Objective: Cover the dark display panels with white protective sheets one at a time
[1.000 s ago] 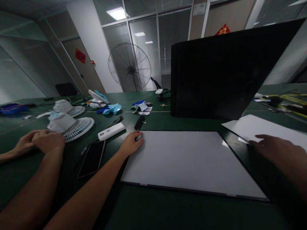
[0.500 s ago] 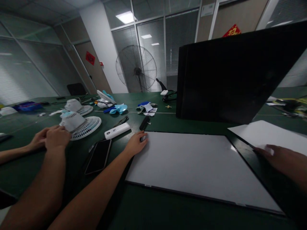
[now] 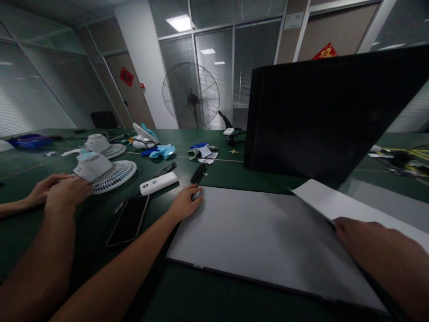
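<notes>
A flat white panel [image 3: 254,232] with a thin dark frame lies in front of me on the green table. My left hand [image 3: 185,205] is closed at its far left corner, fingers curled and thumb on the surface; a small grey bit shows between them. In my right hand [image 3: 372,243] is the edge of a thin white sheet [image 3: 338,203], pinched and raised over the panel's right side. The sheet is tilted, and its shadow falls on the panel. My right fingertips are partly hidden.
A black screen-like panel [image 3: 321,116] stands behind the white panel. Left of my hand lie a phone [image 3: 130,220] and a white device [image 3: 159,183]. Another person's hands [image 3: 67,192] are beside white fan parts [image 3: 115,176]. Cables [image 3: 407,161] lie at right.
My right hand has moved left and inward, bringing the white sheet from beside the panel to over its right edge. My left hand has stayed at the panel's corner.
</notes>
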Available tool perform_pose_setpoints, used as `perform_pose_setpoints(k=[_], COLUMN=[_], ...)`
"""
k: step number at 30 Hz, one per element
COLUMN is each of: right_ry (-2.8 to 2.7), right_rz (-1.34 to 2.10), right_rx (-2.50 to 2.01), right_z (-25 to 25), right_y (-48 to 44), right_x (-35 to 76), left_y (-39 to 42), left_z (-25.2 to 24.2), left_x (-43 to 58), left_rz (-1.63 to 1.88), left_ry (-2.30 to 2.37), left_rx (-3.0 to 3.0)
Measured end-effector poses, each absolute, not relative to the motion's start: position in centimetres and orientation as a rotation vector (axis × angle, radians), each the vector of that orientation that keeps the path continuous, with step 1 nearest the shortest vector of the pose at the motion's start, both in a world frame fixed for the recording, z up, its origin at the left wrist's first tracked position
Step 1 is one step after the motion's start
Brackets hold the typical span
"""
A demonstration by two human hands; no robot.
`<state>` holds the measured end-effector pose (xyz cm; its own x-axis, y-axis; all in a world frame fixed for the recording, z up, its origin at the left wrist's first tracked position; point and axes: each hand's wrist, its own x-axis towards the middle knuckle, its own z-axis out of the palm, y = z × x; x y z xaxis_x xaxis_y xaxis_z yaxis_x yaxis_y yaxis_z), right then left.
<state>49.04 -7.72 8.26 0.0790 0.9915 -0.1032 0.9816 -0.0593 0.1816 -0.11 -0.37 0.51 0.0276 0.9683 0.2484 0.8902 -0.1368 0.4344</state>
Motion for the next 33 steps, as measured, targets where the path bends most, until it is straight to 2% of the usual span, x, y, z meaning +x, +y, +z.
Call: perform_pose_setpoints(k=[3, 5, 9, 12, 20, 22, 28, 33], right_ry=[2.087, 2.332, 3.002, 3.319, 3.411, 3.393, 3.109, 3.026], right_rz=[-0.011, 0.013, 0.255, 0.398, 0.427, 0.410, 0.352, 0.077], right_rx=[1.928, 1.718, 1.124, 0.891, 0.510, 0.572, 1.303, 1.269], right_z=[7.1, 5.9, 3.8, 3.0, 3.9, 3.8, 1.8, 2.1], right_y=[-9.3, -10.5, -12.8, -14.0, -13.1, -12.8, -11.8, -11.6], right_x=[46.0, 44.4, 41.7, 39.9, 38.3, 38.6, 40.8, 41.0], left_y=[-0.1, 0.0, 0.3, 0.5, 0.6, 0.5, 0.5, 0.7], left_z=[0.2, 0.1, 0.0, -0.1, 0.1, 0.1, -0.2, -0.4], left_x=[-0.2, -0.2, -0.1, -0.1, -0.1, 0.0, -0.1, -0.2], left_rz=[0.744, 0.747, 0.753, 0.775, 0.748, 0.740, 0.743, 0.816], left_ry=[1.948, 1.942, 1.915, 1.886, 1.858, 1.864, 1.874, 1.858], left_rx=[2.134, 2.137, 2.145, 2.145, 2.150, 2.156, 2.165, 2.113])
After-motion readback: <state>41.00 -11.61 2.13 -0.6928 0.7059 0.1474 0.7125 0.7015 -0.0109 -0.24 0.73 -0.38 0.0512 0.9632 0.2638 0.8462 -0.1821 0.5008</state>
